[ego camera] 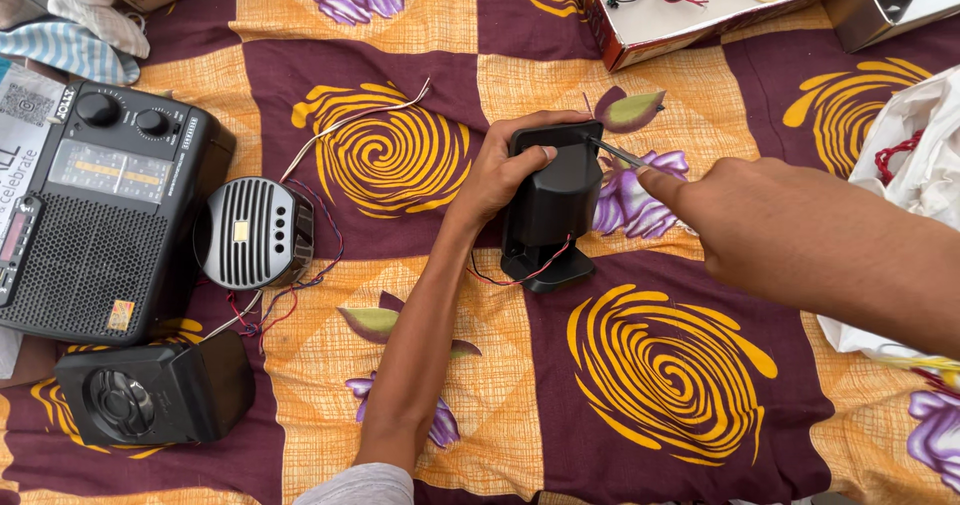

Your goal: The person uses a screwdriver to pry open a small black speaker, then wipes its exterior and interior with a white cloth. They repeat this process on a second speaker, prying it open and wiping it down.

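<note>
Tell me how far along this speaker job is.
Done: a round grille part lies loose, wires trailing. In hand: left hand steadies a black speaker housing; right hand drives a thin tool into its top. Left: that housing looks closed; another speaker lies untouched.

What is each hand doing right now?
Left hand: closed on the black speaker housing.
Right hand: closed on a thin metal tool.

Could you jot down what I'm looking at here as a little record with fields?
Left hand: left hand grips black speaker housing, upright on patterned cloth
Right hand: right hand puts a thin metal tool to the housing's top
Wires: red and black wires trail from its base
Nearby: black radio, round grille piece, second speaker, cardboard box
</note>
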